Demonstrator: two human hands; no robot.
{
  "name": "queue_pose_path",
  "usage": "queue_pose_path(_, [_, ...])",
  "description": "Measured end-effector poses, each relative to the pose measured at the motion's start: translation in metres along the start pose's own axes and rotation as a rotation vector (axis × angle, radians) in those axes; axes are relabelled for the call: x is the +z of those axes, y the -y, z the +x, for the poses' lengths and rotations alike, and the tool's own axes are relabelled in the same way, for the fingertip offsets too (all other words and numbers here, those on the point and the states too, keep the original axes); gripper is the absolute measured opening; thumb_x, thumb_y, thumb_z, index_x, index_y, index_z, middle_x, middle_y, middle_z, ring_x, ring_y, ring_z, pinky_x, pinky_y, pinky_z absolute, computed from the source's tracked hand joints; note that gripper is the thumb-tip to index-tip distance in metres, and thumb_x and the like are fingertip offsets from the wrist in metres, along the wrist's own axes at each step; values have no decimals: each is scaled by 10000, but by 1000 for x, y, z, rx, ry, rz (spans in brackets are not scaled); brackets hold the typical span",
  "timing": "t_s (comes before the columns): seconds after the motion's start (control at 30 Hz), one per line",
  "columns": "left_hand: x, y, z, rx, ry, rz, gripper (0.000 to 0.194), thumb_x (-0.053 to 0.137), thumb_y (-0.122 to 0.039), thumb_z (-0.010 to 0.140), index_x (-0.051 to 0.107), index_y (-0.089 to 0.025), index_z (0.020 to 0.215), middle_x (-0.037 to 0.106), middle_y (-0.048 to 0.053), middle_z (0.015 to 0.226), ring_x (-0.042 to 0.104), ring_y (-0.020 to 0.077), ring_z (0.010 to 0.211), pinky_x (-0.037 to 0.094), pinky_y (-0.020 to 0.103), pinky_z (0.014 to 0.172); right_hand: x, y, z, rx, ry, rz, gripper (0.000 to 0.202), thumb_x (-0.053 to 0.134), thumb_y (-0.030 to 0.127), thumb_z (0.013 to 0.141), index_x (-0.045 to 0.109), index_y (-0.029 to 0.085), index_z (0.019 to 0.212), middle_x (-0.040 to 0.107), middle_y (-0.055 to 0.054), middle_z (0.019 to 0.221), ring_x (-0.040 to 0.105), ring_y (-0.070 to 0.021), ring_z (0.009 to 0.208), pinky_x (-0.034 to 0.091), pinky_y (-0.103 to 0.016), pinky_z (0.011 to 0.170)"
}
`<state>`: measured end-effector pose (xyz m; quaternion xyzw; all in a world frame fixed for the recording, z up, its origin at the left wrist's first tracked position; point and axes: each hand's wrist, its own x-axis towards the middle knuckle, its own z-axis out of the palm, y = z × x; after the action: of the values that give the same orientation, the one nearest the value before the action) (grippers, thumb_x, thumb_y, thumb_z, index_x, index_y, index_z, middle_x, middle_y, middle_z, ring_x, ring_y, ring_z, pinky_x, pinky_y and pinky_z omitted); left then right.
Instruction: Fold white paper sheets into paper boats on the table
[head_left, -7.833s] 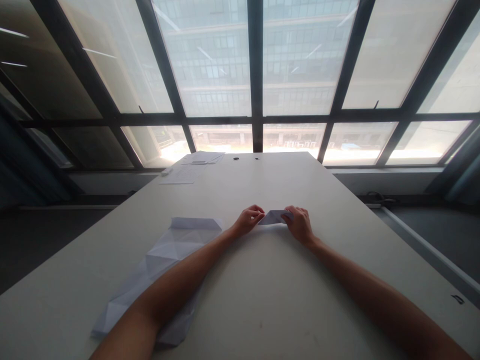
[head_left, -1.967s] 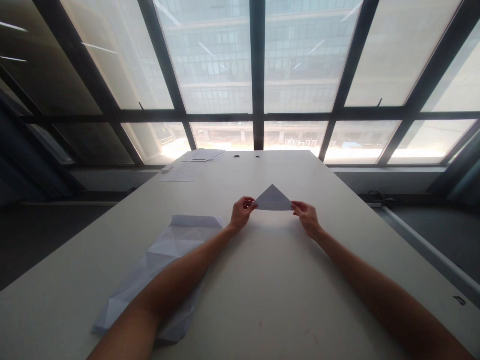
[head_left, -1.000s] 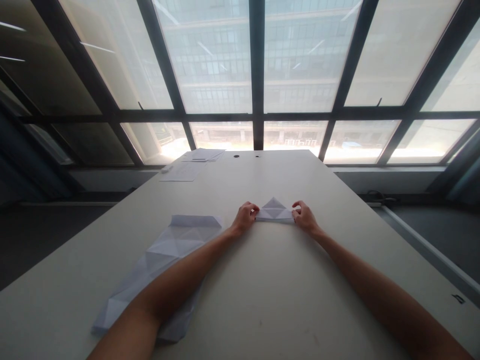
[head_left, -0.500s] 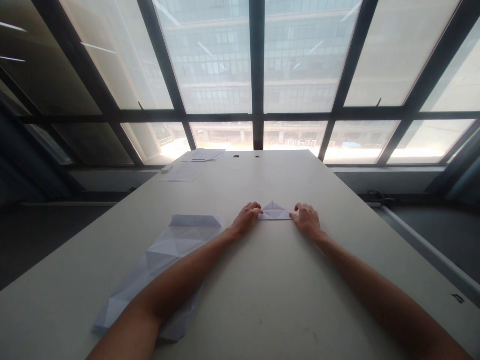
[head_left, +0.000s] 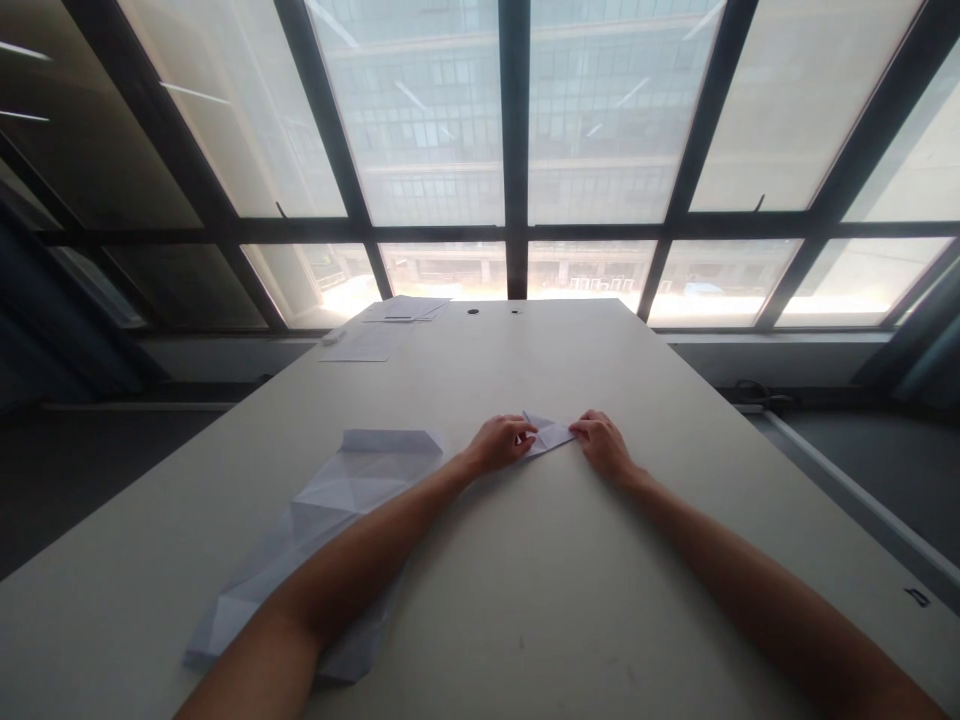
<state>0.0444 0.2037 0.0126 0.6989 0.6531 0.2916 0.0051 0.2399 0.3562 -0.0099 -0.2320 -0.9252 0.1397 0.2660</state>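
A small folded white paper lies at the middle of the table, tilted so its left end is nearer me. On its left part rests my left hand, fingers curled and closed on the paper's edge. My right hand pinches the right tip between thumb and fingers. The hands hide both ends of the folded piece. Beneath and beside my left forearm spreads a larger creased sheet of paper, partly covered by the arm.
The white table reaches forward to a row of windows. At its far left lie several flat sheets of paper and a small pale item. A small dark object sits near the right edge.
The folded paper has turned, its left end coming nearer me and its right end swinging away. My right hand has moved left and closed on the tip; my left hand has shifted slightly right.
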Motion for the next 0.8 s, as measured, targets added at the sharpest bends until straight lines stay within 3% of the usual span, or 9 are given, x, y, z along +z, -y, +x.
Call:
queue_pose_path(0.1, [1, -2, -1, 64, 47, 36, 261, 631, -252, 840, 723, -274, 1083, 688, 77, 1062, 600, 252, 1055, 404, 385, 994, 2, 4, 0, -57, 14, 74, 211, 538, 158, 903, 733, 207, 967, 653, -61, 979, 563, -187, 959, 408, -273, 885])
queue_pose_path(0.23, [9, 1, -3, 159, 150, 52, 443, 533, -228, 916, 546, -334, 1346, 505, 42, 1425, 372, 248, 1367, 226, 450, 1138, 3, 7, 0, 10, -4, 2, 182, 592, 231, 890, 710, 177, 1018, 653, -95, 997, 553, -215, 989, 386, -301, 919])
queue_pose_path(0.33, [12, 3, -4, 157, 213, 88, 421, 467, -261, 959, 516, -349, 1368, 487, 28, 1445, 367, 240, 1375, 198, 465, 1144, 3, 7, 2, 63, 51, -11, 162, 625, 262, 870, 698, 171, 984, 654, -89, 944, 564, -207, 933, 390, -294, 874])
queue_pose_path(0.57, [4, -6, -5, 139, 226, 210, 427, 453, -333, 971, 471, -354, 1397, 481, 29, 1445, 417, 224, 1309, 266, 416, 1088, 3, 3, 8, 129, 114, 22, 119, 611, 254, 855, 681, 158, 839, 658, -61, 871, 564, -170, 833, 377, -254, 755])
queue_pose_path(0.8, [1, -6, -5, 181, 351, 226, 500, 338, -327, 1002, 279, -438, 1486, 313, -43, 1556, 325, 266, 1374, 237, 466, 1081, 3, 7, 9, 163, 111, -14, 250, 512, 250, 902, 680, 166, 737, 666, -56, 814, 566, -159, 782, 359, -251, 719])
